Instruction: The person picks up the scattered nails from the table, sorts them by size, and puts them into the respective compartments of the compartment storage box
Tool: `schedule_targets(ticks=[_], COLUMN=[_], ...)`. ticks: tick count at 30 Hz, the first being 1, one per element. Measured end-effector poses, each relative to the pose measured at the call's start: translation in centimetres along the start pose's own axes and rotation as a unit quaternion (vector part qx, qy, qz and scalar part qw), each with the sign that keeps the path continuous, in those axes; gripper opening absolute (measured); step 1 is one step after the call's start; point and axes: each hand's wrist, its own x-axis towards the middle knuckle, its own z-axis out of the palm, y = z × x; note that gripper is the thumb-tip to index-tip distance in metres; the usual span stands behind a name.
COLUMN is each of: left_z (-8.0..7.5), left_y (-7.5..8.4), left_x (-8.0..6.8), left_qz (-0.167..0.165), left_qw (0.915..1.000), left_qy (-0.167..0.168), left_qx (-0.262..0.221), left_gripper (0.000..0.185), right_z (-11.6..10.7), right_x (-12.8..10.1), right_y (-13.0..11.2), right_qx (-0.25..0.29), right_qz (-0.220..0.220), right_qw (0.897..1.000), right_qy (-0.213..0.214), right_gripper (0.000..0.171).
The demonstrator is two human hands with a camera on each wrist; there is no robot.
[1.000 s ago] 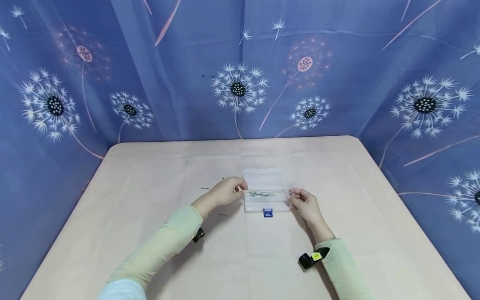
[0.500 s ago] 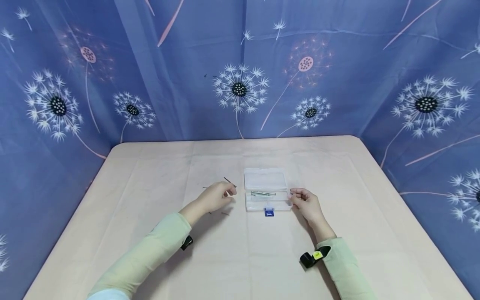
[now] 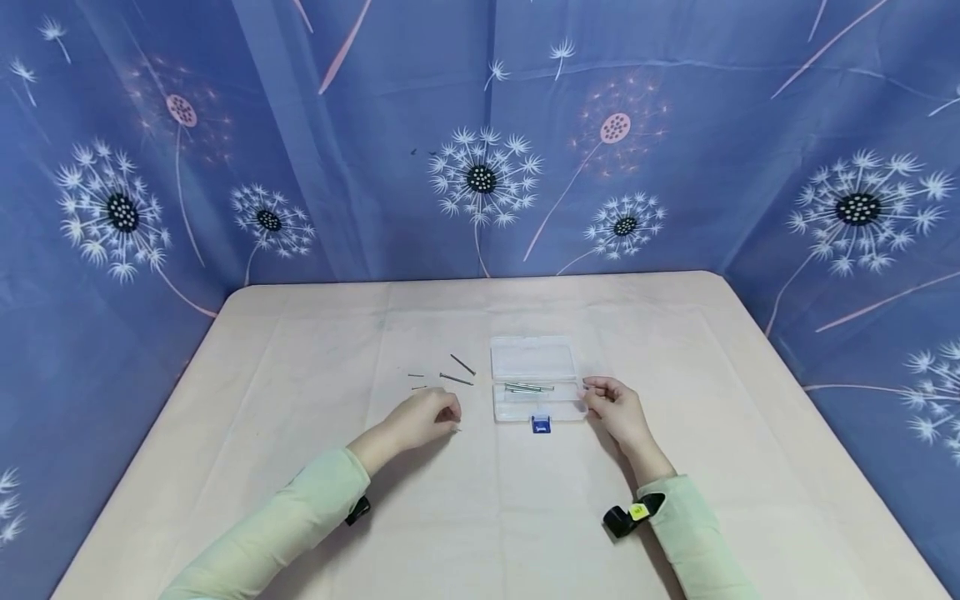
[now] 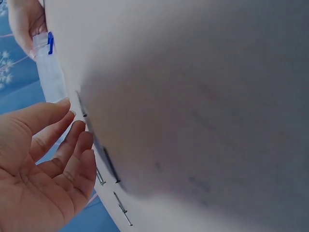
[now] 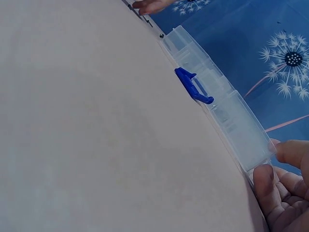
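A clear plastic box (image 3: 536, 408) with a blue latch (image 3: 541, 424) lies with its lid (image 3: 532, 358) laid back. Several long nails (image 3: 528, 387) rest in its rear compartment. My right hand (image 3: 618, 417) pinches the box's right end between thumb and fingers, which the right wrist view shows closely. Left of the box, my left hand (image 3: 416, 421) is low over the table, its fingers loosely bent. Close by its fingertips lies a nail (image 4: 81, 104), apart from them in the left wrist view. Behind that hand are two longer nails (image 3: 456, 379) and two short nails (image 3: 416, 375).
A pale cloth covers the table (image 3: 525, 517). Blue curtains (image 3: 360, 167) with dandelion prints stand along the back and both sides. A black camera (image 3: 621, 521) is strapped to the right wrist, and another (image 3: 358, 509) to the left.
My left hand has moved from the box's left edge leftward and toward me, uncovering the nails behind it. The right hand has stayed on the box.
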Motion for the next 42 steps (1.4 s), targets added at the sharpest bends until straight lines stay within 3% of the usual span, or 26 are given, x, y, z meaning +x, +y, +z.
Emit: schedule_targets(ticks=[4,13,24,31,37,42], left_z=[0.36,0.71,0.76,0.77,0.47,-0.02], left_y=[-0.08,-0.12,-0.55,-0.46,-0.41,-0.41], left_x=[-0.33,-0.46,-0.53,-0.34,-0.29,0.07], left_qz=[0.009,-0.006,0.031,0.049,0.024,0.013], left_qw=[0.9999,0.9995,0.9973,0.9934,0.9983,0.9995], left_qy=[0.002,0.000,-0.001,-0.022,-0.024,0.019], left_qx=[0.014,0.030,0.067,0.101,0.047,-0.022], left_gripper=[0.009,0.008,0.007,0.007,0.007,0.004], right_z=[0.08,-0.06,-0.01,0.10,0.15,0.06], right_x=[-0.02,0.05,0.12,0.13,0.15,0.07], right_y=[0.04,-0.14,-0.20,-0.20,-0.16,-0.21], right_qx=[-0.005,-0.009,-0.010,-0.006,-0.003,-0.001], right_qz=[0.001,0.002,-0.003,-0.006,-0.009,-0.011], right_qw=[1.000,1.000,1.000,1.000,1.000,1.000], right_qy=[0.002,-0.001,-0.002,0.001,-0.002,0.002], right_gripper=[0.031,0.030,0.030,0.030,0.030,0.030])
